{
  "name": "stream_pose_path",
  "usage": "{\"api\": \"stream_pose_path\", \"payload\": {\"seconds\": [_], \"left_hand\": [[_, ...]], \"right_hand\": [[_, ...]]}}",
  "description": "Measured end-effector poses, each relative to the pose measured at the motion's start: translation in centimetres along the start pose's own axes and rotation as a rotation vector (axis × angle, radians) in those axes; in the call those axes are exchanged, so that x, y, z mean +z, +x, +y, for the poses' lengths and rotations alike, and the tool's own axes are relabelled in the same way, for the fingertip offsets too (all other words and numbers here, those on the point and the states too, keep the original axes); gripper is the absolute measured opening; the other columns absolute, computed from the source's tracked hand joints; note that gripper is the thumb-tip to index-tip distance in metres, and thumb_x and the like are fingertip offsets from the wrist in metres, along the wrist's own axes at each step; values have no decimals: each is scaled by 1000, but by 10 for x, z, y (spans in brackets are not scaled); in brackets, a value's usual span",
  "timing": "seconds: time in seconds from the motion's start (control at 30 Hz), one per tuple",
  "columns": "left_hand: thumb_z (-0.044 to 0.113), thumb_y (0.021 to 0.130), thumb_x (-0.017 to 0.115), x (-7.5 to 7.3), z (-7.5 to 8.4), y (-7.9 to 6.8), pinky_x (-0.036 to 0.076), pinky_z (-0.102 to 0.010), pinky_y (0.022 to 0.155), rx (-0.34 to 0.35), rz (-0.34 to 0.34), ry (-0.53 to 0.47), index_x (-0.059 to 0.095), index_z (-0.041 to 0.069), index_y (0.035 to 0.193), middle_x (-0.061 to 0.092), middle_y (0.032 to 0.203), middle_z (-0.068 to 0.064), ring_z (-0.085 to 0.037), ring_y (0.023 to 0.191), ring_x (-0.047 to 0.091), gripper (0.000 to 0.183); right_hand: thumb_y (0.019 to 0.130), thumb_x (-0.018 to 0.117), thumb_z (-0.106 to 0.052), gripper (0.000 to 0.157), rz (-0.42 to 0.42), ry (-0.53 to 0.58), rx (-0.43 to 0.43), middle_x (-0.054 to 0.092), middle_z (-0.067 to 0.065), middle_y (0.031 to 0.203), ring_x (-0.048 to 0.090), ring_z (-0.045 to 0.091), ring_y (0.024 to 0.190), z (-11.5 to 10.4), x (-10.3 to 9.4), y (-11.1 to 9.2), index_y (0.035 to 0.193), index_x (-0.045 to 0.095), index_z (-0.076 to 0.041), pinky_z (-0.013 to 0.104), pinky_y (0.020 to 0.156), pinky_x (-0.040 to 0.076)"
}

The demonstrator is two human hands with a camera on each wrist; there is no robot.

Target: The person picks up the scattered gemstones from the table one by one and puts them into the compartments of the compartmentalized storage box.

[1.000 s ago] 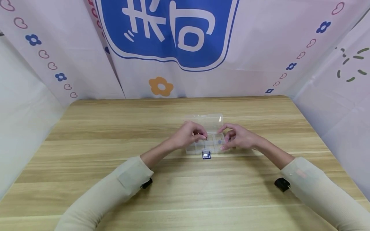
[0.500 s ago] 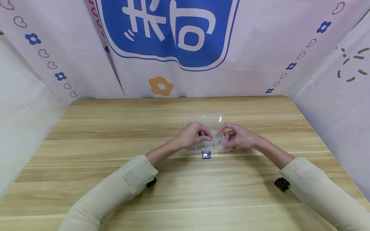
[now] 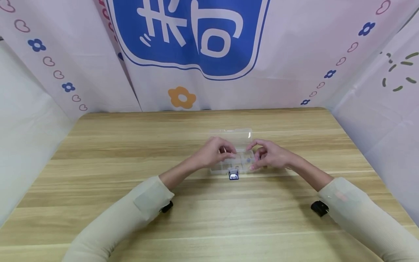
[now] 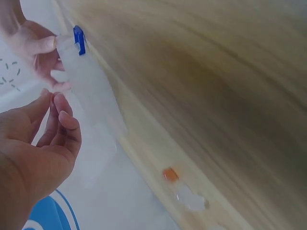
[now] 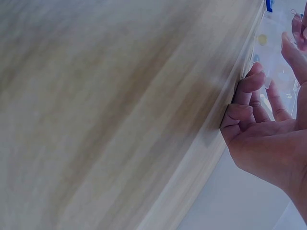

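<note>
A clear plastic compartment box (image 3: 216, 168) lies on the table in the head view, its clear lid (image 3: 240, 135) folded back and its blue latch (image 3: 234, 175) toward me. My left hand (image 3: 214, 153) is over the box's middle, thumb and index tips pinched together. At those tips the right wrist view shows a small thin curved piece (image 5: 293, 12). My right hand (image 3: 273, 155) holds the box's right end, thumb at the near side and index finger at the back. A small blue piece (image 3: 248, 160) shows in a right compartment, and a yellowish one (image 5: 262, 39) appears in the right wrist view.
An orange piece (image 4: 170, 174) and a clear piece (image 4: 192, 199) lie on the wooden table (image 3: 235, 218) in the left wrist view. A printed cloth (image 3: 262, 92) hangs behind the far edge. Black devices (image 3: 319, 209) are strapped near both sleeves.
My left hand moved slightly right over the box, then back left. Something small now shows in a near middle compartment. My right hand and the box have stayed in place.
</note>
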State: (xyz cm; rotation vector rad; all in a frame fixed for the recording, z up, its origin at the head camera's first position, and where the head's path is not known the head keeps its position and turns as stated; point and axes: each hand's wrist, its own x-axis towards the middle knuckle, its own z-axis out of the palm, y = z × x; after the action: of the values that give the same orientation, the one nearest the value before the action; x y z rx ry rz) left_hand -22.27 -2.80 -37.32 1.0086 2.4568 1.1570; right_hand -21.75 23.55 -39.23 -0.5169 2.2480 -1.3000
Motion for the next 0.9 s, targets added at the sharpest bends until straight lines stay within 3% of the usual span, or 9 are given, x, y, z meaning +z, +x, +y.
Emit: {"api": "stream_pose_path", "payload": {"seconds": [0.5, 0.67, 0.9], "left_hand": [[0, 95, 73, -40, -23, -50, 53, -24, 66, -35, 44, -16, 75, -7, 99, 72, 86, -13, -16, 74, 61, 9], [-1, 94, 72, -51, -32, -65, 54, -24, 62, -56, 60, -28, 74, -8, 99, 71, 85, -13, -22, 70, 63, 8], [-2, 93, 73, -62, -46, -83, 54, -23, 67, -86, 91, 10, 75, -7, 99, 73, 86, -9, -21, 75, 65, 8]], "right_hand": [[83, 85, 0, 60, 7, -12, -3, 62, 7, 79, 53, 14, 67, -1, 0, -1, 133, 52, 4, 22, 59, 42], [83, 85, 0, 60, 9, -14, -6, 63, 8, 80, 54, 14, 67, -1, 0, -1, 133, 53, 4, 23, 59, 43], [82, 85, 0, 59, 9, -12, -2, 62, 7, 79, 54, 14, 67, -1, 1, 0, 132, 53, 4, 22, 59, 42]]}}
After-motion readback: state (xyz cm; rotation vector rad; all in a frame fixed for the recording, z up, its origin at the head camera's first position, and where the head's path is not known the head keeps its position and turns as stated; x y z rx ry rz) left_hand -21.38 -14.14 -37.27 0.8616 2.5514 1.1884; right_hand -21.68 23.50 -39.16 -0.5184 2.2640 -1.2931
